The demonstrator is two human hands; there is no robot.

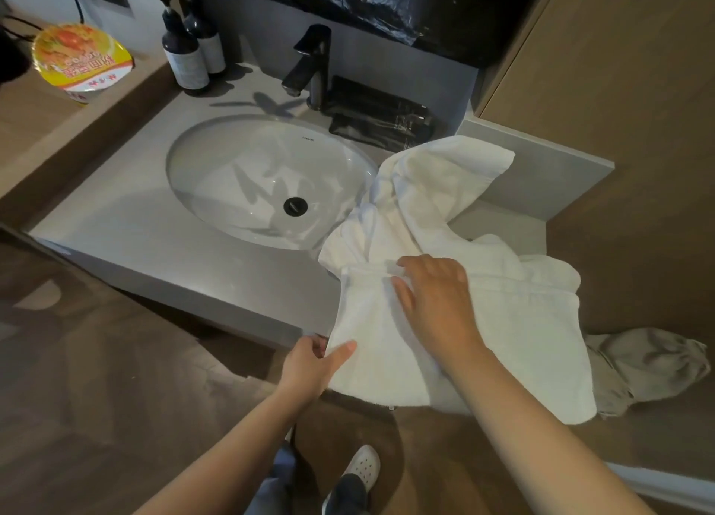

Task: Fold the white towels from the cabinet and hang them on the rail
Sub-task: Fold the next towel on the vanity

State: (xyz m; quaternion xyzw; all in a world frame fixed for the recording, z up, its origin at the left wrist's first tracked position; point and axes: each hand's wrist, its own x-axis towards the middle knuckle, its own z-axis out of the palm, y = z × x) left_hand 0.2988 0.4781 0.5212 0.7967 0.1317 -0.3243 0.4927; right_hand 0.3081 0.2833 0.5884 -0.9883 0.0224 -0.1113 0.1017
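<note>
- Towel: one white towel is seen, crumpled and spread over the right end of the table. Its far part is bunched beside the sink, and its near part is draped over the table's front edge.
- Left grip: the towel's lower left edge is pinched at the table's front edge, with the thumb laid on top of the cloth and the fingers tucked under it.
- Right grip: this one is laid palm-down on the middle of the towel. The fingers are held fairly straight, the thumb is spread apart from them, and the fingertips are pressed against a folded hem.
- One oval sink is set into the table, with one black drain plug at its bottom.
- One black faucet is mounted behind the sink.
- Two dark pump bottles are stood side by side at the back left.
- One lidded noodle bowl is placed on the wooden ledge to the left.
- One black tray of dark packets is set just right of the faucet.
- One beige cloth is hung low at the right, partly covered by the towel.
- One white clog is visible on the floor below.
</note>
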